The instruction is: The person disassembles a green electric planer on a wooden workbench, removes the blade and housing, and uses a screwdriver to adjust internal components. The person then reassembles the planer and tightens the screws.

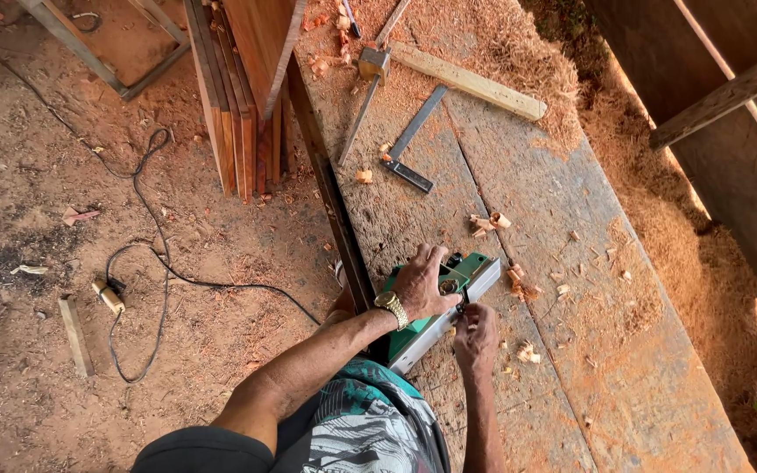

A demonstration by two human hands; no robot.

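Observation:
A green and silver electric hand planer [475,273] lies on its side on the worn wooden workbench [571,350]. My left hand [422,282], with a gold watch on the wrist, presses down on the planer's body and holds it steady. My right hand [475,337] is closed around a small tool at the planer's side, by its silver base. The tool itself is mostly hidden by my fingers. Curled wood shavings [519,285] lie around the planer.
A metal try square [413,149], a hammer [370,70] and a wooden strip [470,83] lie farther up the bench. Sawdust is heaped at the bench's far right. Boards [243,96] lean against the bench's left side. A black power cable [146,254] snakes over the dirt floor.

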